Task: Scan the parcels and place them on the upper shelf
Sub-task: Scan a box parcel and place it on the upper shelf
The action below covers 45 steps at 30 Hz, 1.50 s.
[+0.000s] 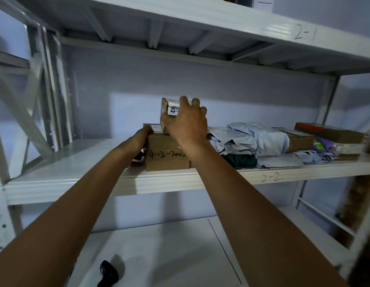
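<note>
Parcel [169, 108] pinched in my right grip [188, 123]; I'd seat it square on the box [167, 154] my left grip [141, 136] braces, fingers hidden.

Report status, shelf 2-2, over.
Right hand grips small brown cardboard parcel with white label, atop large brown cardboard box. Left hand against that box's left edge. Grey plastic mailers crowd right side.

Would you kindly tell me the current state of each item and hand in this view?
small box: closed, gripped by the right hand, atop the large box.
large box: closed, flat on shelf 2-2.
left hand: touching the large box's left edge; fingers hidden.
grey mailers: crumpled, piled on the shelf.
scanner: lying untouched on the lower surface.
</note>
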Tool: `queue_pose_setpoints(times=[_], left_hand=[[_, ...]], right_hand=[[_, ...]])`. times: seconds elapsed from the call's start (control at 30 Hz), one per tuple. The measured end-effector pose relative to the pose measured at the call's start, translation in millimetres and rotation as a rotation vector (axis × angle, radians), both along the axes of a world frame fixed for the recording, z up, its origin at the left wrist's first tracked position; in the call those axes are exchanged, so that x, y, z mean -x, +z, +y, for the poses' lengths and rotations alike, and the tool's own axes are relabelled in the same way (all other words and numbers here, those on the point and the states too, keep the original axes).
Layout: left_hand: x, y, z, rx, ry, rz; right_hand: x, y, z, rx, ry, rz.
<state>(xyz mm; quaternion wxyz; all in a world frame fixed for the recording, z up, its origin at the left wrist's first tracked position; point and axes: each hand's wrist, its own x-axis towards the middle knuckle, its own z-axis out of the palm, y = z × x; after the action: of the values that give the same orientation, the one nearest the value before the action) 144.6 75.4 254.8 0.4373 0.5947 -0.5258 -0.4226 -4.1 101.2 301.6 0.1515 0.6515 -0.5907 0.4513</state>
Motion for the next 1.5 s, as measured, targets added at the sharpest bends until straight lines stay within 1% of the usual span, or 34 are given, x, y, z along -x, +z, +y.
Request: queue_pose_setpoints(times=[0.17,0.27,0.37,0.5,0.6,0.7,0.8,0.97,1.1,1.27,1.43,1.5], left_hand=[[0,1,-3,0.033,-0.02,-0.021],[3,-3,-7,0.052,-0.031,0.019],[6,-3,-9,0.086,0.011,0.071],[9,-5,-13,0.335,0.127,0.027],[17,-3,-8,0.544,0.17,-0.006],[23,0,-4,0.645,0.157,-0.047],[26,1,-2,0.645,0.131,-0.058],[26,-2,0,0.632,0.143,-0.092],[25,-2,0,0.623,0.138,-0.126],[27,-11,-2,0.624,0.157,-0.11],[31,-23,-2,0.641,0.216,-0.055],[34,-27,-2,0.643,0.259,0.024]], right_hand=[[0,0,-7,-0.066,0.062,0.031],[-3,1,-10,-0.101,0.068,0.084],[-4,3,-11,-0.118,0.082,0.071],[-4,-3,-12,-0.142,0.101,0.052],[-5,-7,-12,-0.139,0.092,0.036],[-5,-7,-12,-0.154,0.094,0.025],[-5,-10,-11,-0.194,0.096,0.002],[-8,-18,-11,-0.167,0.085,-0.044],[-9,-21,-12,-0.183,0.099,-0.09],[-9,-28,-6,-0.188,0.113,-0.116],[-15,-49,6,-0.07,0.077,-0.031],[-13,-58,9,-0.053,0.061,0.009]])
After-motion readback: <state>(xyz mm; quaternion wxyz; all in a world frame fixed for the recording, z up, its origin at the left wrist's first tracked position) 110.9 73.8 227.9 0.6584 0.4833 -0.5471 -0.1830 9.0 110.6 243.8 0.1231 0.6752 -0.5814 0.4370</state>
